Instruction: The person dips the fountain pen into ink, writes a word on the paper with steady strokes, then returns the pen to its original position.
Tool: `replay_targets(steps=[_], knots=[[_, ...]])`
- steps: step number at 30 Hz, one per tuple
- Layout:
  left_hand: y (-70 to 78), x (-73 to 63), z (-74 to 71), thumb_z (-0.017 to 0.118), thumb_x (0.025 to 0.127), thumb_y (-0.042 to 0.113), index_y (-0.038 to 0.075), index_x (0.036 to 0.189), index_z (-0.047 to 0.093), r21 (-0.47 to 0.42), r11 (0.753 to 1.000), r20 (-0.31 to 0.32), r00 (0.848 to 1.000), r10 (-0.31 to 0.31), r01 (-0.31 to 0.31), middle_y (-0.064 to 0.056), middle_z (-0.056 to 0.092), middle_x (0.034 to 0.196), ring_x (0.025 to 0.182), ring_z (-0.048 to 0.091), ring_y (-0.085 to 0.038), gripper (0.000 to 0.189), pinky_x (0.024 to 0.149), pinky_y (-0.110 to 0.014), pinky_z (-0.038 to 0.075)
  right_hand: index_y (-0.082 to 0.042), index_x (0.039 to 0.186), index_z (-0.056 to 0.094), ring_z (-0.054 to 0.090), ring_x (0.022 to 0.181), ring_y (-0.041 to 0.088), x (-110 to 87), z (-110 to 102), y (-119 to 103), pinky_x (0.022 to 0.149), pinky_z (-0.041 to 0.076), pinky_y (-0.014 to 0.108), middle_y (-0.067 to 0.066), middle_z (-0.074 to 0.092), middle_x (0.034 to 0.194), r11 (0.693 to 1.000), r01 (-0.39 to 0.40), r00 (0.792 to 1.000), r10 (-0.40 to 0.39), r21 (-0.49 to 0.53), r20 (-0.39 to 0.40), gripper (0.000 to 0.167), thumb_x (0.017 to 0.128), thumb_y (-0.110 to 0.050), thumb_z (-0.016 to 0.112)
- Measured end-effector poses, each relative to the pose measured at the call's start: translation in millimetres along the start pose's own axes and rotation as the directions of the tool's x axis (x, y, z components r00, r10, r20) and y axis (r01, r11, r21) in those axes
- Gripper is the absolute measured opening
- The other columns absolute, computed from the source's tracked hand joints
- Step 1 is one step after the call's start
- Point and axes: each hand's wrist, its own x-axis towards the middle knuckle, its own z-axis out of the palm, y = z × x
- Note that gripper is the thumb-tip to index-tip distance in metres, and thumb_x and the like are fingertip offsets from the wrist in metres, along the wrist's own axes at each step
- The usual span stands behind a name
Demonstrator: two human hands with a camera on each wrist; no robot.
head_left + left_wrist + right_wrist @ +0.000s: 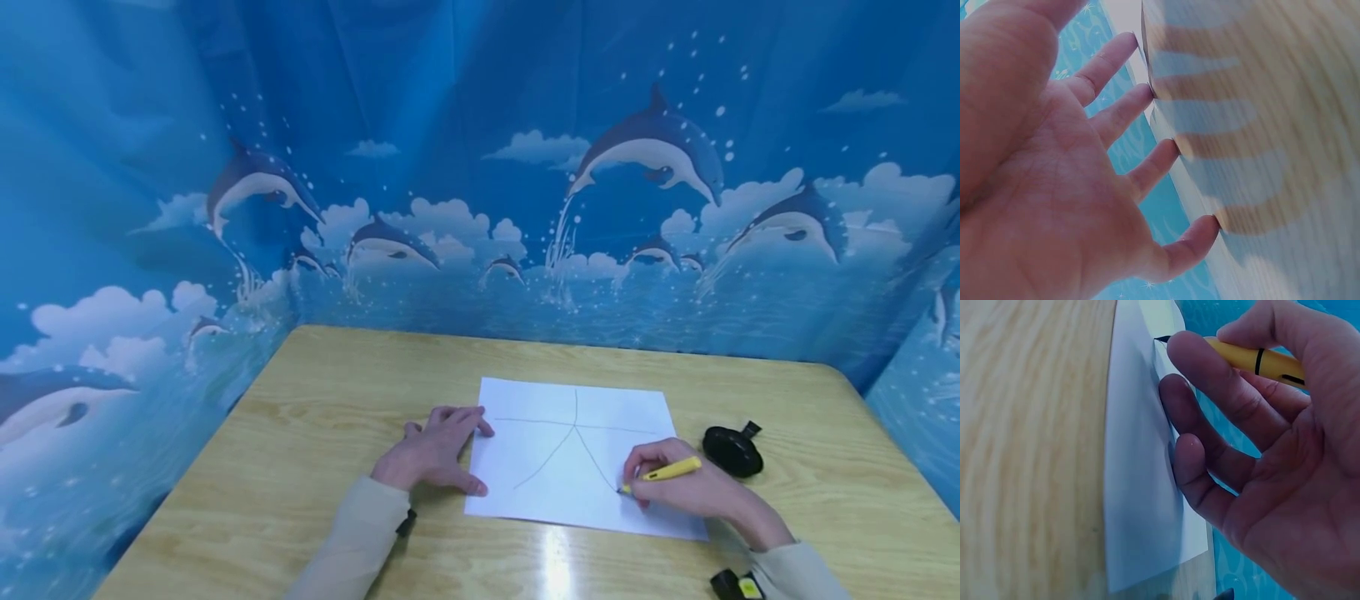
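A white sheet of paper (540, 504) lies on the wooden table, with thin dark lines (576, 408) branching from a point near its upper middle. My right hand (678, 487) pinches a yellow pen (675, 469) over the lower right of the sheet. In the right wrist view the pen (1241, 355) sits between thumb and index finger, its black tip at the paper and the other fingers curled beneath. At the sheet's left edge is my left hand (438, 454), fingers spread, with thumb and fingertips at the margin. The left wrist view shows its fingertips (1169, 149) touching down on the surface.
To the right of the paper sits a black oval object (732, 452) with a short tab. The wooden table (322, 392) extends around the sheet. Behind and beside it hangs a blue curtain (465, 108) printed with dolphins and clouds. Both wrists wear black devices.
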Motion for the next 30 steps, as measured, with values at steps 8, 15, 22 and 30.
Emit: replay_targets(steps=[8, 15, 22, 30], knots=[[-0.4, -1.0, 0.3, 0.087, 0.075, 0.050, 0.030, 0.138, 0.054, -0.014, 1.000, 0.000, 1.000, -0.002, 0.002, 0.000, 0.029, 0.170, 0.155, 0.022, -0.039, 0.074, 0.111, -0.083, 0.022, -0.009, 0.096, 0.068, 0.062, 0.068, 0.016, -0.1, 1.6, 1.0, 0.063, 0.045, 0.021, 0.003, 0.069, 0.076, 1.000, -0.018, 1.000, 0.018, -0.010, 0.001, 0.013, 0.087, -0.017, 0.071], [-1.5, -0.8, 1.4, 0.088, 0.074, 0.050, 0.029, 0.138, 0.055, -0.016, 1.000, -0.007, 1.000, 0.007, -0.007, 0.000, 0.029, 0.169, 0.155, 0.022, -0.040, 0.074, 0.111, -0.084, 0.021, -0.010, 0.094, 0.068, 0.061, 0.066, 0.014, 0.0, 2.3, 0.8, 0.062, 0.044, 0.020, 0.002, 0.069, 0.075, 0.999, -0.015, 1.000, 0.015, -0.028, -0.006, 0.012, 0.087, -0.019, 0.071], [-1.2, -1.2, 1.3, 0.088, 0.074, 0.051, 0.029, 0.137, 0.055, -0.013, 1.000, -0.010, 1.000, 0.004, -0.005, -0.001, 0.030, 0.169, 0.154, 0.023, -0.040, 0.074, 0.110, -0.084, 0.021, -0.009, 0.094, 0.068, 0.061, 0.066, 0.014, 0.3, 2.9, -0.3, 0.062, 0.044, 0.020, 0.002, 0.069, 0.075, 1.000, -0.012, 1.000, 0.012, -0.020, -0.006, 0.012, 0.088, -0.019, 0.072], [1.2, -2.2, 0.3, 0.088, 0.074, 0.050, 0.028, 0.138, 0.055, -0.017, 1.000, 0.002, 1.000, 0.004, -0.004, -0.001, 0.029, 0.169, 0.155, 0.023, -0.040, 0.075, 0.111, -0.084, 0.021, -0.008, 0.094, 0.067, 0.061, 0.065, 0.013, 1.0, 1.9, 1.5, 0.061, 0.044, 0.020, 0.003, 0.069, 0.075, 1.000, -0.002, 1.000, 0.002, -0.007, 0.005, 0.012, 0.089, -0.019, 0.071]])
